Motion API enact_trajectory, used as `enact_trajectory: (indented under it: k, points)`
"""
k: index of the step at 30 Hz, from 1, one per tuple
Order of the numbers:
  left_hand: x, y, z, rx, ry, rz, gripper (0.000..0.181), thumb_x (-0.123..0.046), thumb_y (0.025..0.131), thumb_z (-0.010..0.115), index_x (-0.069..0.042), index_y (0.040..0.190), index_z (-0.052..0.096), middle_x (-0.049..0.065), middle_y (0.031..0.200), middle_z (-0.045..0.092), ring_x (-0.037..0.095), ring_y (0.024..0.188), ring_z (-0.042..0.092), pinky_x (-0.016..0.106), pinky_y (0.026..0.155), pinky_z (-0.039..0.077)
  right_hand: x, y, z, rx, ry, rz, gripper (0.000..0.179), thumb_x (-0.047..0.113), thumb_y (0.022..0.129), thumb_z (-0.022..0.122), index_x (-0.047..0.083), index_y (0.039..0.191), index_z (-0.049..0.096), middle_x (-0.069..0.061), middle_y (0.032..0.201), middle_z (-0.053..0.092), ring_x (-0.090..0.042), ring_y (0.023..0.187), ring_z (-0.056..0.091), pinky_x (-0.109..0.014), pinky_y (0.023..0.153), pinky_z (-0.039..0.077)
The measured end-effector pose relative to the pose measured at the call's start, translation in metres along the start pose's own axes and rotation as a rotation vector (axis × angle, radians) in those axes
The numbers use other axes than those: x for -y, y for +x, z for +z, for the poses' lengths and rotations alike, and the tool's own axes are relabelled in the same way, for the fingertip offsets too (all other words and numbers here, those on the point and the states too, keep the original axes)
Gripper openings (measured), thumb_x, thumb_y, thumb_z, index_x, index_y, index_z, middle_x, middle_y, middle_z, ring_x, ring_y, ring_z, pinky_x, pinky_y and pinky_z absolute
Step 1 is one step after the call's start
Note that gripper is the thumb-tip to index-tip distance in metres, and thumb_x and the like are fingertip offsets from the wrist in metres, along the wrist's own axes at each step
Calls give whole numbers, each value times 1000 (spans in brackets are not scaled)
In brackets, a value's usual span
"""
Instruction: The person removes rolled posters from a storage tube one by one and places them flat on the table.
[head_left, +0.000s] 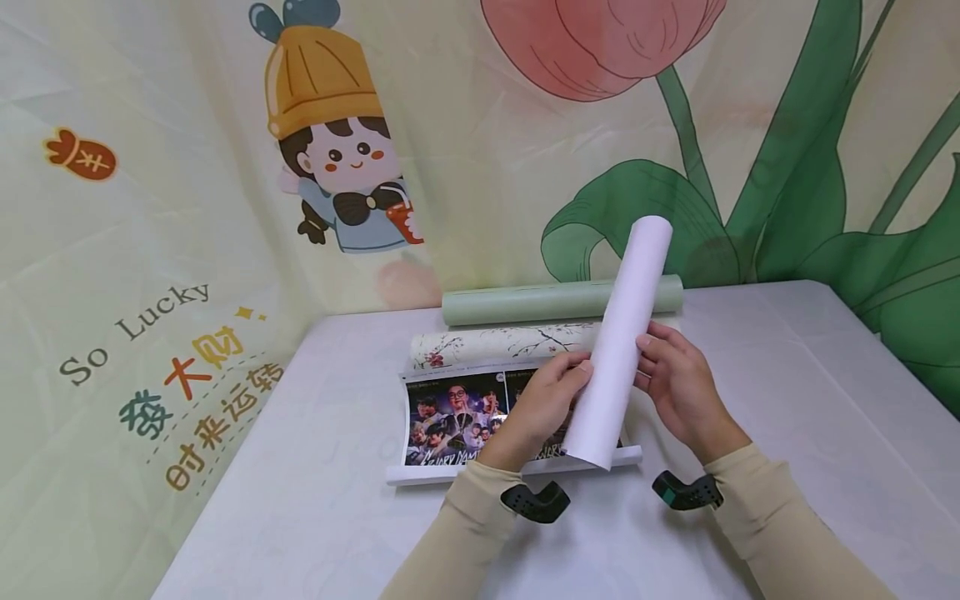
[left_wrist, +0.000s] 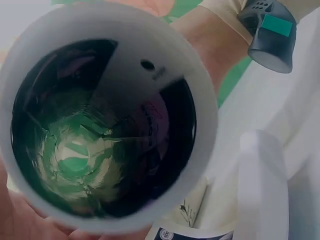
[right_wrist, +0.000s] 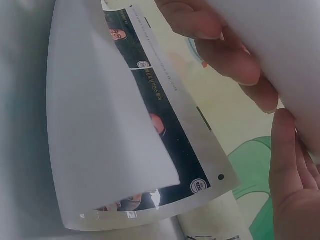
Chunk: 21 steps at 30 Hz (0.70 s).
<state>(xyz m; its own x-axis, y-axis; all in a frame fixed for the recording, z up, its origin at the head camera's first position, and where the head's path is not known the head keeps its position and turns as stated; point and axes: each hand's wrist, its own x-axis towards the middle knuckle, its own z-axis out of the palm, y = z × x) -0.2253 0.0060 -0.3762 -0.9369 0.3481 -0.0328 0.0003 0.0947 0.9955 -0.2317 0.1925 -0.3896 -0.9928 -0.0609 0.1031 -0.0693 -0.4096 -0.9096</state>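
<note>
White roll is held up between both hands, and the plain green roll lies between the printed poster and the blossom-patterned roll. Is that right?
Not quite: the plain green roll lies at the back, behind the blossom-patterned roll, not between it and the printed poster; the head view shows this. The white roll is indeed held up between both hands.

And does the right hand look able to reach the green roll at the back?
Probably yes: beyond the right hand, the right end of the green roll shows uncovered, though the hand would likely have to release the white roll first.
</note>
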Motion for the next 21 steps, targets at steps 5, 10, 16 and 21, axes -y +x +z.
enact_trajectory:
  k: [5, 10, 16, 21]
  points:
    - [-1, -1, 2, 52, -70, -12, 42, -34, 92, 56, -13, 128, 52, 7, 103, 63, 23, 86, 64, 41, 66, 54, 0, -1, 0, 24, 7, -9, 48, 27, 97, 49, 5, 137, 35, -15, 135, 41, -25, 114, 53, -34, 87, 49]
    - [0, -3, 4, 123, -133, 1, 47, -30, 89, 63, -10, 129, 49, 12, 100, 63, 26, 77, 65, 42, 62, 55, -1, -1, 3, 35, -9, 12, 42, 26, 97, 48, 3, 132, 39, -15, 133, 40, -27, 113, 52, -38, 85, 50]
    - [3, -2, 4, 72, -65, 15, 48, -36, 83, 69, -16, 124, 53, 11, 97, 62, 26, 78, 66, 43, 64, 55, 4, -1, 1, 40, -209, -3, 45, 33, 95, 52, 4, 129, 44, -13, 129, 44, -27, 111, 54, -36, 83, 50]
    - [3, -3, 3, 30, 37, 26, 49, -38, 82, 70, -20, 124, 53, 10, 93, 60, 24, 75, 65, 45, 63, 55, 14, -3, -3, 45, -364, -31, 49, 36, 93, 54, 4, 129, 44, -12, 125, 48, -25, 108, 55, -33, 82, 51]
